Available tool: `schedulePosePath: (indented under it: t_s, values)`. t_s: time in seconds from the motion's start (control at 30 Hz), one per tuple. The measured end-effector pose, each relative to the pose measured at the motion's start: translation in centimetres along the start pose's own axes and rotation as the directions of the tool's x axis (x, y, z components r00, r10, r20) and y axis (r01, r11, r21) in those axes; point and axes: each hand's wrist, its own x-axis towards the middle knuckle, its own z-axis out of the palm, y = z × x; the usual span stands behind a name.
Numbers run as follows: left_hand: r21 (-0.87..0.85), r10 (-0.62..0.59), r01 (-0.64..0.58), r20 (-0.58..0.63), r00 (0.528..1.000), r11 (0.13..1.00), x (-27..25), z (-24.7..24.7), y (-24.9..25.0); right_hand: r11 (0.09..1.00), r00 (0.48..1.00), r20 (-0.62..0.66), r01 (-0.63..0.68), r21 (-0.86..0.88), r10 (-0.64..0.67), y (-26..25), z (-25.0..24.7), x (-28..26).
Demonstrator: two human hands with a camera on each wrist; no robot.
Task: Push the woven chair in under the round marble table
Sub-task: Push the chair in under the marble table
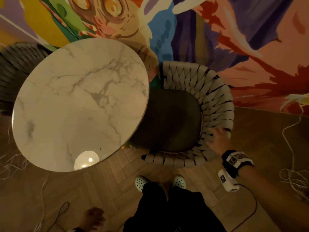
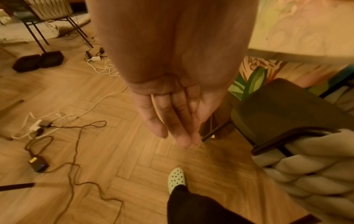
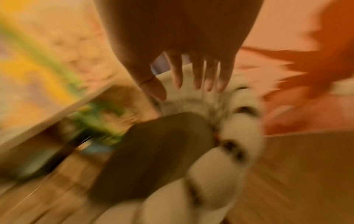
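Observation:
The round marble table (image 1: pixel 80 101) stands left of centre. To its right is the woven chair (image 1: pixel 215 97), with thick pale braided back and arms and a dark seat cushion (image 1: pixel 170 119) whose left edge lies under the tabletop rim. My right hand (image 1: pixel 215 136) reaches onto the chair's near-right back rim, fingers spread and straight. The right wrist view is blurred and shows those fingers (image 3: pixel 197 78) over the pale weave (image 3: pixel 245 136); contact is unclear. My left hand (image 2: pixel 178 128) hangs low at my side, fingers straight, holding nothing, left of the chair seat (image 2: pixel 287 109).
A second woven chair (image 1: pixel 15 69) sits behind the table at the left. A painted mural wall (image 1: pixel 234 30) runs close behind the chair. Cables (image 1: pixel 294 174) and power strips (image 2: pixel 36 127) lie loose on the wooden floor. My feet in white clogs (image 1: pixel 142 181) stand just before the chair.

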Motion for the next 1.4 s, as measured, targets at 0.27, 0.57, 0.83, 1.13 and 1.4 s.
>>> schedulePosePath:
  t_s: [0.27, 0.57, 0.83, 1.13, 1.4]
  values:
    - [0.074, 0.081, -0.088, 0.100, 0.992, 0.993, -2.0, 1.4, 1.3, 0.880, 0.784, 0.600, 0.388, -0.275, -0.158, -7.9, 14.2, -3.4]
    - [0.129, 0.037, -0.047, 0.079, 0.996, 0.991, -1.9, -0.9, -1.8, 0.815, 0.768, 0.635, 0.421, -0.398, -0.087, -7.7, 16.9, -4.8]
    - [0.115, 0.044, -0.062, 0.154, 0.987, 0.991, -1.9, 1.4, 1.8, 0.981, 0.733, 0.675, 0.183, -0.069, -0.089, -8.2, 16.2, -5.9]
    - [-0.393, 0.109, -0.024, 0.196, 0.975, 0.919, -0.9, 9.9, 11.7, 0.794, 0.922, 0.019, -0.343, 0.503, 0.387, 2.0, 5.3, -4.0]
    - [-0.311, 0.167, -0.082, 0.256, 0.952, 0.947, 1.0, 15.9, 16.3, 0.554, 0.793, 0.197, -0.556, 0.619, 0.576, 6.5, 4.0, -1.9]
